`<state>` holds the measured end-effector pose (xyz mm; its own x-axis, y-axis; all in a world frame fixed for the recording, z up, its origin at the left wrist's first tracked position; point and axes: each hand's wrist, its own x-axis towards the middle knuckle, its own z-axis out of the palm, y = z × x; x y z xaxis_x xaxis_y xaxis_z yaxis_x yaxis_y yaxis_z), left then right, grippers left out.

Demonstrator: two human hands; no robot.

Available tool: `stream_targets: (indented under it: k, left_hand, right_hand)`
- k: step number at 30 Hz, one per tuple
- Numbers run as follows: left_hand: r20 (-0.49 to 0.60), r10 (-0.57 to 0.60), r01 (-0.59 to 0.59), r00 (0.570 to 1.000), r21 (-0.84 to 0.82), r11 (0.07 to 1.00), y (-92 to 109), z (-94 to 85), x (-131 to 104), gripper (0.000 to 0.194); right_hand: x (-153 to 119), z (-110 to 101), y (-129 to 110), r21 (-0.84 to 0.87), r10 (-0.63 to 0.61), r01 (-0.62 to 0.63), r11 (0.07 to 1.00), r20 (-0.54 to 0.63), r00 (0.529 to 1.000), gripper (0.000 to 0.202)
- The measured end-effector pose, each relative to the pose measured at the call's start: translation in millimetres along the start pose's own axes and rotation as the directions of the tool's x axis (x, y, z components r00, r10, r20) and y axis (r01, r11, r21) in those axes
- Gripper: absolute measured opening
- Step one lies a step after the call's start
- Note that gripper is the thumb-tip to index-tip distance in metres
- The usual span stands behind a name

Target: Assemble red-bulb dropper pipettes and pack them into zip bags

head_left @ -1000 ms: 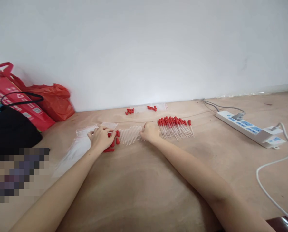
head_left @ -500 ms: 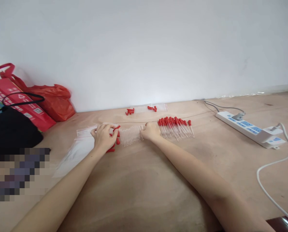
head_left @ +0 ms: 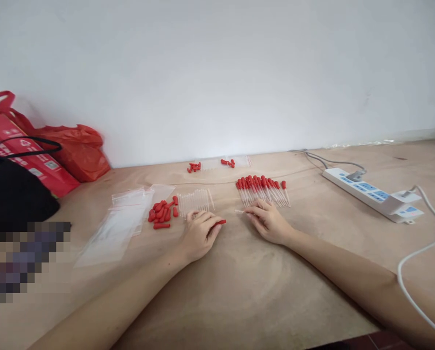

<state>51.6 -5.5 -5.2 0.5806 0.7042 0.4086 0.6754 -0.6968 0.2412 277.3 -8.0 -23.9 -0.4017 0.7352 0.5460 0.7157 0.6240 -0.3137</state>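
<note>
Pinched between your left hand (head_left: 199, 236) fingertips is one red rubber bulb (head_left: 221, 222), sticking out to the right, and your right hand (head_left: 268, 222) is closed on a clear glass tube (head_left: 239, 211) whose free end points left toward that bulb. Both sit low over the wooden tabletop (head_left: 239, 291), near the middle, with a small gap between bulb and tube.

My take on doing this bit well: keep the tube level and line its end up with the bulb's open mouth before you push. I can't see the mouth from this angle, so check it's facing the tube. Grip the tube close to the end you're pushing, since thin glass probably snaps if you lever it from far back. A little twist as it goes in should help the rubber seat evenly.

Just beyond your left hand is the pile of loose red bulbs (head_left: 162, 212), and right of it the row of bare tubes (head_left: 195, 200). Beyond your right hand are the finished droppers (head_left: 263, 189), laid side by side with red tops at the far end. Left of the bulbs are some clear bags (head_left: 118, 223). Further back near the wall there's another small scatter of red bits (head_left: 194, 166).
</note>
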Motion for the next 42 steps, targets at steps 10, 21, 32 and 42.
stream_targets:
  k: [10,21,32,42]
  left_hand:
    - [-0.026,0.01,-0.011,1.0,-0.044,0.999,-3,-1.0,0,0.014]
    - [-0.042,-0.005,0.002,0.999,-0.085,0.996,-6,0.7,0,0.014]
    - [-0.072,0.103,-0.111,0.992,-0.114,0.987,-4,-0.8,-2,0.015]
    - [-0.041,0.125,-0.128,0.991,-0.099,0.987,-3,-3.1,-2,0.017]
  right_hand:
    - [6,10,-14,0.013,-0.118,0.117,0.993,0.02,0.993,0.02]
    - [5,9,-14,0.024,-0.134,0.134,0.991,-0.02,0.991,0.02]
    - [7,12,-9,0.042,-0.222,0.221,0.974,0.01,0.975,0.021]
    - [8,10,-15,-0.027,-0.256,0.257,0.966,0.037,0.966,0.021]
